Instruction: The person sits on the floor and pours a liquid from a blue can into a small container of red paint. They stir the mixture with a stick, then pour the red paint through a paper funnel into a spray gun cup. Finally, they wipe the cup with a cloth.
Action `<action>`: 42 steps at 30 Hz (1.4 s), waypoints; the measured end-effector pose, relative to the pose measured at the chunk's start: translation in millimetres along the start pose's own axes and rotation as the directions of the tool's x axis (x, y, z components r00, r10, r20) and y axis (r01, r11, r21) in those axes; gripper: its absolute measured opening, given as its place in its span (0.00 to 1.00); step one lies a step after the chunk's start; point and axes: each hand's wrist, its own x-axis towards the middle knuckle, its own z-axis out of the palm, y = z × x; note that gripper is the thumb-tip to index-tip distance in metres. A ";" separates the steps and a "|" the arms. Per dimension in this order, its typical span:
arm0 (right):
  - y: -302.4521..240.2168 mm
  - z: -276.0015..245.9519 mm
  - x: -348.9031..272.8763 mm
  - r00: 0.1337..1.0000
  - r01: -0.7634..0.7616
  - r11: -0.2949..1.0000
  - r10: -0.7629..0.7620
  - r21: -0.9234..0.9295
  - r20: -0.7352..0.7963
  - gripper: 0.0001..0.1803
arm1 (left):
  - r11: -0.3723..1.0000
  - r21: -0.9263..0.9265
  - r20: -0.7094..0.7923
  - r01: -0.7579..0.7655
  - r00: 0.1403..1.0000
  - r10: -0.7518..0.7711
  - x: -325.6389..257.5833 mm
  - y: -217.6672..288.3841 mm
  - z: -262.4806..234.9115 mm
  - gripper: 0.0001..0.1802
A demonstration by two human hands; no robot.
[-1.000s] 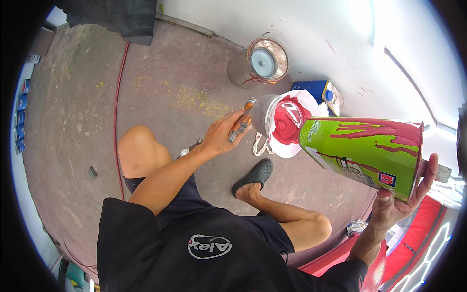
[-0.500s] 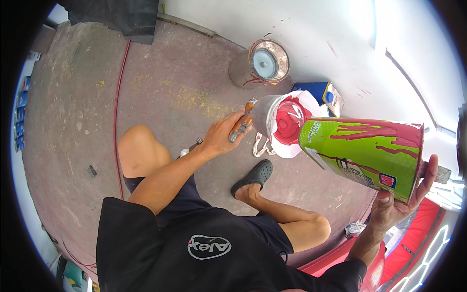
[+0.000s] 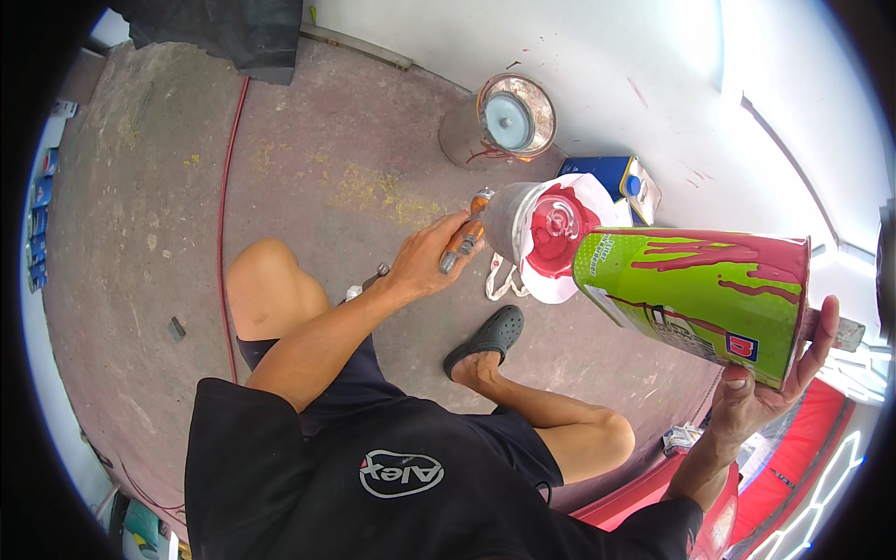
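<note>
My left hand (image 3: 425,257) is closed around the orange and metal handle of what looks like a spray gun (image 3: 459,250). Against it sits a pale, paint-smudged cup (image 3: 505,222). A white paper cone (image 3: 597,193) spreads out from the cup's mouth, with glossy red paint (image 3: 560,224) pooled inside. From the right, a lime-green rectangular metal can (image 3: 686,294) is tipped on its side, its top end at the cone's edge. Red drips streak the can. My right hand (image 3: 761,399) supports its bottom end, thumb on the near side and fingers behind. The can's opening is hidden.
A round metal drum (image 3: 464,135) with a pale lid stands by the white wall (image 3: 616,89). Beyond the cone is a blue tin (image 3: 602,173). A red hose (image 3: 230,177) crosses the concrete floor (image 3: 168,233). A white strap (image 3: 504,285) lies near my shoe (image 3: 487,341).
The red paint in the cone has shifted, now showing a rippled swirl and a larger glossy pool. Both hands and the can stay almost in place.
</note>
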 end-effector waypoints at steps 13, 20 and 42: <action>7.4 -5.0 -3.5 0.999 0.052 0.997 -0.053 -0.063 -0.012 0.69 | 1.000 -0.005 -0.033 -0.029 0.999 0.028 0.5 -5.7 4.0 0.30; 10.4 -4.4 -5.9 0.997 0.061 0.996 -0.063 -0.060 -0.037 0.68 | 1.000 -0.014 -0.030 -0.009 1.000 0.009 1.1 -4.5 3.8 0.30; 20.6 -0.8 -23.9 0.996 -0.079 0.997 0.079 -0.007 -0.042 0.76 | 0.999 -0.051 -0.099 0.013 0.995 -0.018 7.3 -7.0 0.7 0.27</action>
